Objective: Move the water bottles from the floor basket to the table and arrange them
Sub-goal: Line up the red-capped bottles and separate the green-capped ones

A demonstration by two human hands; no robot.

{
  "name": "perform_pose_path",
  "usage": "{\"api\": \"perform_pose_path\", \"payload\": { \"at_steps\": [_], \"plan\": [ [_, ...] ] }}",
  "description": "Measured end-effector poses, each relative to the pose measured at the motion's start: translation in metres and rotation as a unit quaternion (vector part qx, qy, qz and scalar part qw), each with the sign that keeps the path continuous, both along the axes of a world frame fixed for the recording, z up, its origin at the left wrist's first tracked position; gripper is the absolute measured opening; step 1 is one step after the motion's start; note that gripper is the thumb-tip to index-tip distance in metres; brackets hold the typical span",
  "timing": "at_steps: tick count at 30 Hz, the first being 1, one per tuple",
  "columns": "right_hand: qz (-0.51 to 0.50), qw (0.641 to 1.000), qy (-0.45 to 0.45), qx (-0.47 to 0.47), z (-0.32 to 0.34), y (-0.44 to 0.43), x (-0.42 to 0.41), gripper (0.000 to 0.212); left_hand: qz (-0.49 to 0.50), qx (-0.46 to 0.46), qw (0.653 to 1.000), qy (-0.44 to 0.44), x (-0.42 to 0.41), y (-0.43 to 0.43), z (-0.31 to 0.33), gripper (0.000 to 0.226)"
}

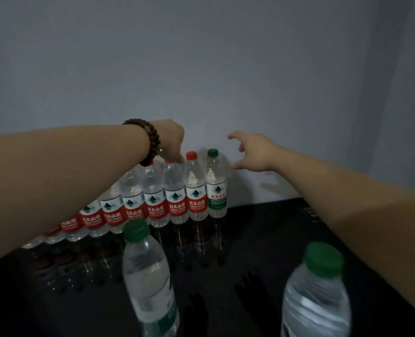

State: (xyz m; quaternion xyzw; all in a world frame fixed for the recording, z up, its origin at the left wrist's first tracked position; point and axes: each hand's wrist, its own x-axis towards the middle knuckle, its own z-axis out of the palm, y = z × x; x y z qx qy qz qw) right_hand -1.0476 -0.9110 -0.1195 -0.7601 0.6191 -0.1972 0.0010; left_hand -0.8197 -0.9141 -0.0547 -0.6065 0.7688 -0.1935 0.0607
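A row of clear water bottles [177,198] stands upright, side by side, along the back of a glossy black table [262,234], close against a pale grey wall [201,57]. Most carry red labels printed with the white characters 农夫山泉 and, beneath them, NONGFU SPRING, under a green mountain emblem; one red cap [191,155] shows clearly near the row's right end. The last bottle on the right, the green-labelled bottle [216,190], has a green cap and the same 农夫山泉 in red on white, with a green band whose smaller writing is too blurred to read. The left hand [171,139], with a dark wooden bead bracelet [150,139] on its wrist, bends down over the tops of the red-labelled bottles; its fingertips meet one bottle's top, but whether they grip it cannot be told. The right hand [255,152] hovers just beside the green-labelled bottle's shoulder, thumb and fingers spread wide in a loose curve, holding nothing. Two more green-capped bottles stand apart from the row at the table's near side: the near left bottle [148,271], with part of a green label low down, and the near right bottle [316,300], blurred.
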Motion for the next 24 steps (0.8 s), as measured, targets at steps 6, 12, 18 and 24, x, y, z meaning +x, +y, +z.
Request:
{"api": "perform_pose_path", "payload": {
  "at_steps": [6,12,18,24],
  "plan": [
    [-0.033,0.991,0.117,0.062,0.054,0.111,0.028,0.029,0.030,0.099,0.994,0.027,0.007,0.098,0.040,0.052],
    [-0.086,0.976,0.131,0.150,0.061,0.212,0.052,0.036,0.057,0.157,0.983,0.082,0.014,0.178,0.024,0.058],
    [-0.159,0.949,0.197,0.188,0.060,0.274,0.066,0.046,0.042,0.087,0.995,0.026,0.023,0.213,-0.022,0.066],
    [-0.182,0.926,0.235,0.233,0.049,0.306,0.070,0.047,0.018,0.082,0.996,0.035,0.030,0.223,-0.036,0.046]
  ]
}}
